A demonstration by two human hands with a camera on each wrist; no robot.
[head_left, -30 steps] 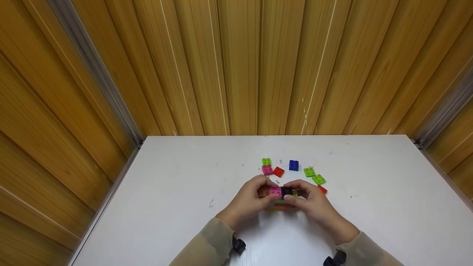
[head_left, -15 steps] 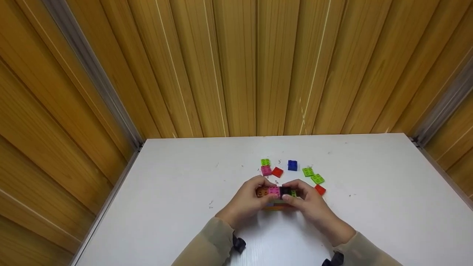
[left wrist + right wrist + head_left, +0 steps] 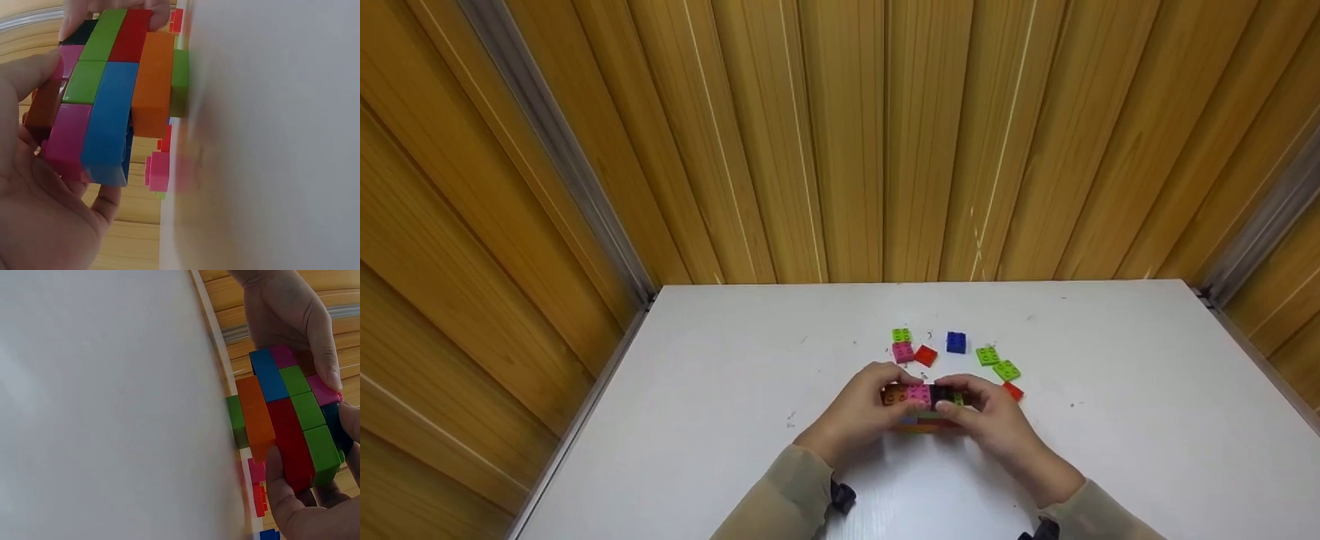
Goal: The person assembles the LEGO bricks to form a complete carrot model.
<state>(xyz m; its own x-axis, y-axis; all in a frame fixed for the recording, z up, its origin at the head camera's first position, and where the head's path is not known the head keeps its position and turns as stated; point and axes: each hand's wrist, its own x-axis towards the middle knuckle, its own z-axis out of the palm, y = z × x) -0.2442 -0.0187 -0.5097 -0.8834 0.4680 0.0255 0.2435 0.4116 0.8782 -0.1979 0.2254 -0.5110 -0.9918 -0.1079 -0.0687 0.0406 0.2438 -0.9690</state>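
Note:
A stack of toy building bricks (image 3: 112, 112) stands upright on the table, held between both hands. Its lowest brick is green (image 3: 179, 84), with an orange brick (image 3: 153, 84) above it. Blue (image 3: 109, 121) and red (image 3: 289, 444) bricks form the layer over that, then magenta and green ones. Along the top run a brown brick (image 3: 894, 394), a pink brick (image 3: 919, 395) and a black brick (image 3: 938, 397). My left hand (image 3: 859, 411) grips the left end, its thumb against the pink brick. My right hand (image 3: 996, 416) grips the right end, its thumb on the black brick and fingers behind.
Behind the stack lie loose bricks: a pink one (image 3: 903, 352), a lime one (image 3: 901, 335), a red one (image 3: 925, 355) and a blue one (image 3: 956, 342). To the right are two lime bricks (image 3: 1006, 370) and another red one (image 3: 1014, 391). A wood-patterned wall (image 3: 847, 150) borders the white table (image 3: 720, 375).
Both hands keep their hold on the stack in nearly the same place. Only the head view shifts slightly.

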